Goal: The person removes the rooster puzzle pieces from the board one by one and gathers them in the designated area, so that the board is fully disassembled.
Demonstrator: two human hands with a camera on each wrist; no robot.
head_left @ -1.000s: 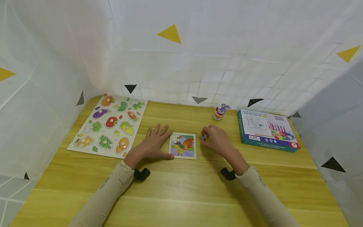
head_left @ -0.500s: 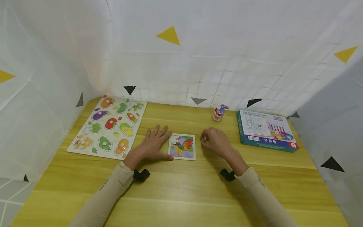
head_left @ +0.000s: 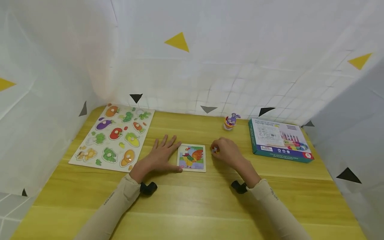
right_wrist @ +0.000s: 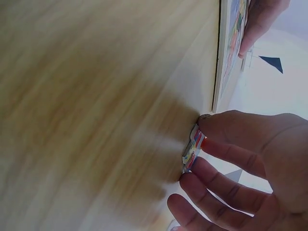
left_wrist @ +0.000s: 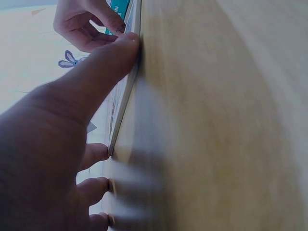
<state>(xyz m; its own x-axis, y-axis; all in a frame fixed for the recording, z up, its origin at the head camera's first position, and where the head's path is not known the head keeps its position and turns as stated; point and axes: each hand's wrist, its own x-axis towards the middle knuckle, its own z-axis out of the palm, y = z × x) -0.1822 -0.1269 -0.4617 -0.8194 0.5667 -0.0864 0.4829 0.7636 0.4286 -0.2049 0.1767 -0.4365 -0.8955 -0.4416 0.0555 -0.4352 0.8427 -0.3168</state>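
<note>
A small square chicken jigsaw puzzle [head_left: 192, 158] in a pale frame lies on the table between the hands. My left hand [head_left: 162, 158] has its fingers spread beside the frame's left edge, and the thumb [left_wrist: 127, 43] rests at the near left corner. Right of the puzzle, my right hand [head_left: 228, 152] pinches a small colourful puzzle piece [right_wrist: 192, 150] between thumb and fingers. The piece is tilted, close over the wood in the right wrist view, and the fingers cover much of it in the head view.
A vegetable peg puzzle board [head_left: 120, 135] lies at the left. Behind the right hand stands a purple rabbit figure [head_left: 231, 121]. A teal-edged toy box [head_left: 280, 140] lies at the back right. White sheeting [head_left: 180, 73] hangs behind the table [head_left: 186, 206].
The head view has tilted slightly, so the whole scene sits a little lower in it. Both hands keep their places beside the puzzle, the right one still pinching the piece.
</note>
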